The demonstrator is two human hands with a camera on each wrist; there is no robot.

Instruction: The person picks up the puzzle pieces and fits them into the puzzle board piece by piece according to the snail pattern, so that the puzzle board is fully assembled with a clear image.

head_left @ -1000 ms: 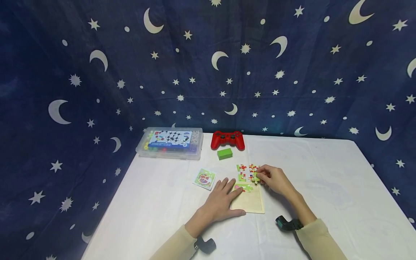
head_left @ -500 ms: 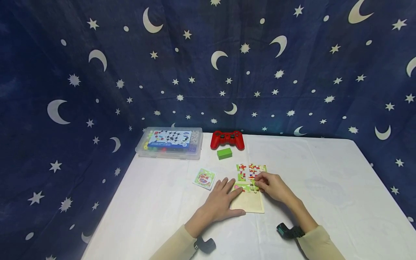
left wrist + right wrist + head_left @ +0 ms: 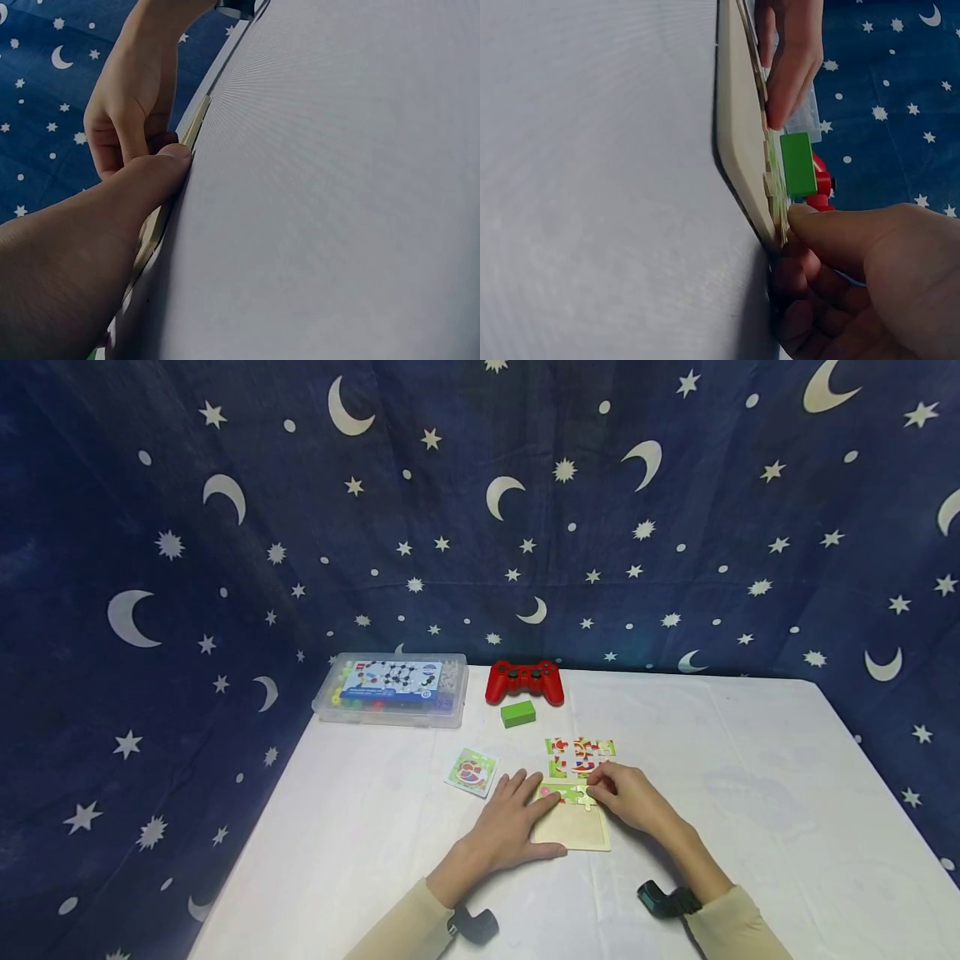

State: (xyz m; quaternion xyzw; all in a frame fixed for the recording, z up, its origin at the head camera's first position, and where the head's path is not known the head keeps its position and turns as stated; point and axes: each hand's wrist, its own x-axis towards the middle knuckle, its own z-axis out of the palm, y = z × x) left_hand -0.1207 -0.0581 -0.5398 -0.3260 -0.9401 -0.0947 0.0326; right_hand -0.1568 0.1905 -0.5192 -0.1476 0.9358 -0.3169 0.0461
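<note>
My left hand [image 3: 504, 827] lies spread over the left side of a wooden puzzle board [image 3: 572, 833], fingers straight, thumb at its lower edge. Along the board's top, green jigsaw pieces [image 3: 564, 792] form a row. My right hand [image 3: 628, 795] pinches a green jigsaw piece [image 3: 584, 799] at the row's right end, its knob pointing down onto bare wood. Several loose jigsaw pieces [image 3: 558, 747] lie just beyond the board, partly behind the right fingers. In the right wrist view, thumb and fingers [image 3: 825, 232] close at the board's corner; the left wrist view shows the left thumb [image 3: 174, 152] on its rim.
A square picture card [image 3: 472, 772] lies left of the board. Farther back are a green block [image 3: 518, 714], a red game controller [image 3: 525, 683] and a clear plastic case [image 3: 392, 690] of small parts. A starry curtain [image 3: 480, 527] hangs behind the white table [image 3: 330, 827].
The right hand has brought the green piece down from beside the loose pieces to the top right of the board, against the row. The left hand has stayed in place.
</note>
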